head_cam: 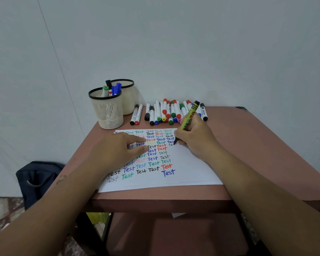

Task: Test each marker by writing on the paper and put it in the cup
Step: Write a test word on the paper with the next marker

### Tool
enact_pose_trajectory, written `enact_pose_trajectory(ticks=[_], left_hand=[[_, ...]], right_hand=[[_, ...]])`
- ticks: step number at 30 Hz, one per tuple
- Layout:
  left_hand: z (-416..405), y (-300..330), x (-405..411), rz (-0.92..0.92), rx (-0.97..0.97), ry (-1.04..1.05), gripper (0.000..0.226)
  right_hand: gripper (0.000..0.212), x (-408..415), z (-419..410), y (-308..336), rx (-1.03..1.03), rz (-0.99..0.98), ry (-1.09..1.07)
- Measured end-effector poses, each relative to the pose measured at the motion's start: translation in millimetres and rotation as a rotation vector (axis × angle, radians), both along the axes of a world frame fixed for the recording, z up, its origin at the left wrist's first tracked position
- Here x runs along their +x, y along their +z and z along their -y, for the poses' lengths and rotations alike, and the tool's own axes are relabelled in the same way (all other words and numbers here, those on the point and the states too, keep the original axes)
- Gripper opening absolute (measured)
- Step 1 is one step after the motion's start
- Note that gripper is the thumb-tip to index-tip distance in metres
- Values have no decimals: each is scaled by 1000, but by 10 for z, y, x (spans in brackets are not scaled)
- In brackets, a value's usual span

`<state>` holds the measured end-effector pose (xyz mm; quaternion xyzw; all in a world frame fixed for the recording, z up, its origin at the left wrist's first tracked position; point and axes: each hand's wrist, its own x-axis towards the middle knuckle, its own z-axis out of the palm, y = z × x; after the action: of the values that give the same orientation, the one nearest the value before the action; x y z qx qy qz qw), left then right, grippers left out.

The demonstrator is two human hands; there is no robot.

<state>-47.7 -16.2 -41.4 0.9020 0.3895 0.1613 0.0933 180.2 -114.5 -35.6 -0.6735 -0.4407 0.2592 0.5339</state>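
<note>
My right hand (196, 137) grips a yellow-green marker (189, 116) with its black tip down on the white paper (188, 167), beside a half-written black "Te". The paper carries several rows of "Test" in many colours. My left hand (118, 150) rests flat on the paper's left part, fingers straight. A cream mesh cup (108, 111) with a black rim stands at the table's far left and holds several markers. A second cream cup (127, 100) stands right behind it. A pile of capped markers (166, 112) lies along the table's far edge.
The small reddish-brown table (257, 145) stands against a pale wall. A dark blue bag (37, 180) sits on the floor to the left. A lower shelf (174, 235) shows under the tabletop.
</note>
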Motion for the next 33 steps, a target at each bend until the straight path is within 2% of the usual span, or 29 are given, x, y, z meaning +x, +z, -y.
enact_pose_trajectory(ticks=[33], left_hand=[[-11, -19, 2, 32, -9, -4, 52]], right_hand=[[25, 73, -32, -55, 25, 33, -52]])
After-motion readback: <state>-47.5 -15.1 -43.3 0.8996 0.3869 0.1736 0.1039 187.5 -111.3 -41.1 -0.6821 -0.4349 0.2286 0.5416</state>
